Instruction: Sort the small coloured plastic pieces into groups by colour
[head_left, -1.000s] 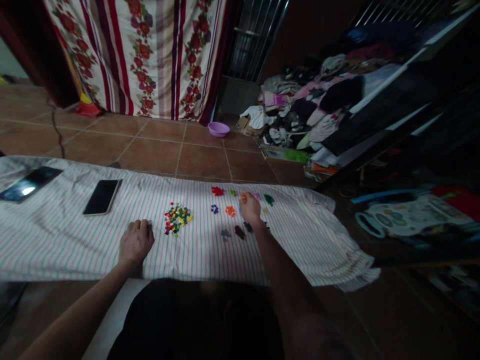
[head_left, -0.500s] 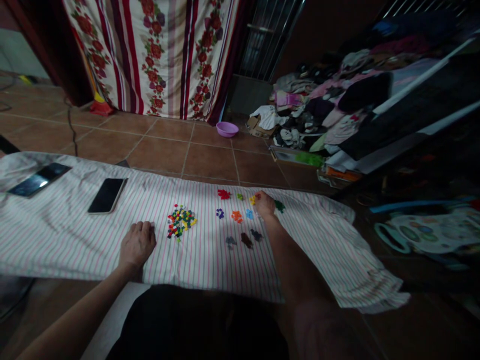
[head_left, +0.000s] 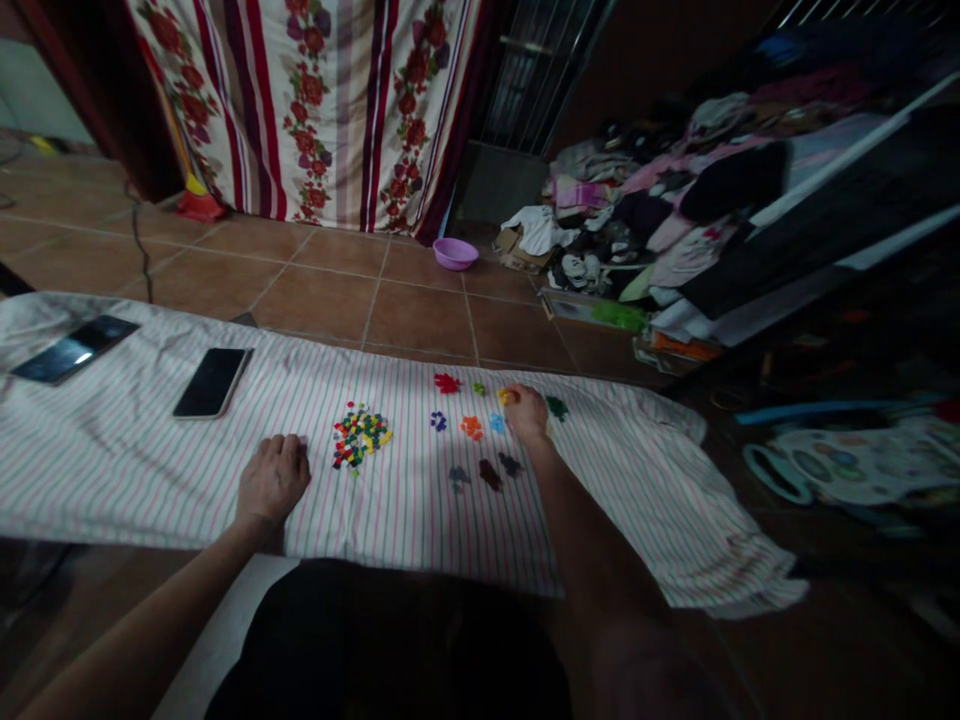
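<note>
My right hand [head_left: 528,412] is closed at the small yellow pile [head_left: 505,396]; what its fingertips hold, if anything, is too small to name. Around it lie single-colour piles: red [head_left: 447,383], light green [head_left: 478,388], purple [head_left: 438,421], orange [head_left: 472,428], light blue [head_left: 496,422], dark green [head_left: 556,407], grey [head_left: 458,478], brown [head_left: 490,474] and black [head_left: 511,464]. My left hand [head_left: 274,478] rests on the striped cloth with its fingers curled, left of a mixed pile of small coloured pieces [head_left: 361,436]. Whether it holds anything is hidden.
Two phones, one near [head_left: 212,383] and one far left [head_left: 75,350], lie on the striped cloth [head_left: 420,530]. Beyond the table, a purple basin [head_left: 455,254] stands on the tiled floor before a floral curtain [head_left: 345,120]. Heaped clothes [head_left: 645,200] are at the right.
The fingers of my right hand have shifted slightly at the yellow pile. My left hand stays in place on the cloth. The camera view has moved a little.
</note>
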